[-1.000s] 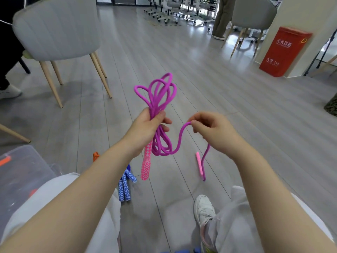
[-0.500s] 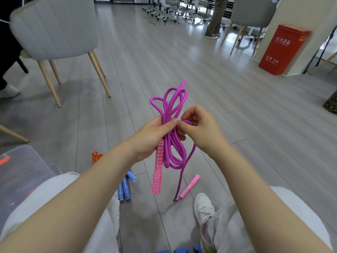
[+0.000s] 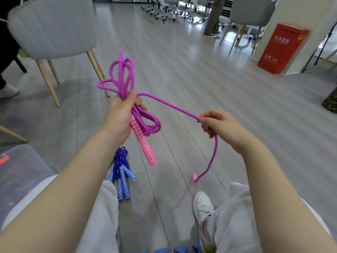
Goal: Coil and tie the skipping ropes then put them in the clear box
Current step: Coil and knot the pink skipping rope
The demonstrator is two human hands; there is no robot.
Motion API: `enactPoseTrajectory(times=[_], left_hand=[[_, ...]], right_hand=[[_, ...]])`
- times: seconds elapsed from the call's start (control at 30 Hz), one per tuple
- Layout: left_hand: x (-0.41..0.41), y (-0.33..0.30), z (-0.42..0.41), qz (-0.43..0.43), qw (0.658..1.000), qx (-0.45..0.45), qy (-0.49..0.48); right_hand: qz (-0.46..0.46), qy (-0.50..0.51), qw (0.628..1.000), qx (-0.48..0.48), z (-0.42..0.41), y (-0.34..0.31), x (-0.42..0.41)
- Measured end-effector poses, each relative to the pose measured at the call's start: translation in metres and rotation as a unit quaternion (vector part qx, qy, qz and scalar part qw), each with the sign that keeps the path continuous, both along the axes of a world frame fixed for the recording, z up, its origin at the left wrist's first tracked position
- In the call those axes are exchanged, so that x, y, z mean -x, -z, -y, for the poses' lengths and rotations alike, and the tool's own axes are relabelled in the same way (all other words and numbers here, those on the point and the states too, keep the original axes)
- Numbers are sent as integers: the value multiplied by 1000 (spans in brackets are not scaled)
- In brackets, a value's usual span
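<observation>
Reading "119" on red box point(image 3: 282, 49)

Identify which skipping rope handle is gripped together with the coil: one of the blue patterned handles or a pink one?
The pink patterned handle jutting below the left hand; the blue handles lie on the floor.

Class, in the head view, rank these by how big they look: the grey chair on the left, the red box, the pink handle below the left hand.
1. Grey chair, clearly largest.
2. Red box.
3. Pink handle, smallest, though it is nearest to the camera.
</observation>
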State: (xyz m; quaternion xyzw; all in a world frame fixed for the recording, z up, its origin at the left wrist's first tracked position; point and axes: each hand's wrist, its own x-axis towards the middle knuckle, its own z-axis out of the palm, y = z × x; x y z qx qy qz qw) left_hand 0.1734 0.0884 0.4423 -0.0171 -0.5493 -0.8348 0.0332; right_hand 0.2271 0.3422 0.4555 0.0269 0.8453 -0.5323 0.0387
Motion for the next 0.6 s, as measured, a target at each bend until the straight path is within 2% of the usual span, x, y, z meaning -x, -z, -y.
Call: enactPoseTrajectory(times=[0.07, 0.17, 0.4, 0.53, 0.6], left_hand=[[6, 2, 8, 10, 999, -7, -33], [3, 9, 3, 23, 997, 75, -27], [-19, 16, -27, 62, 985, 126, 101], [-29, 18, -36, 49, 962, 221, 151], [-32, 18, -37, 34, 953, 241, 183]], right_hand=[[-3, 36, 999, 1, -5, 2, 3], [-26, 46, 998, 24, 7, 5, 4], [-87, 47, 989, 110, 45, 9, 3], [-92, 50, 987, 118, 52, 9, 1], [-92, 48, 986, 130, 53, 9, 0]])
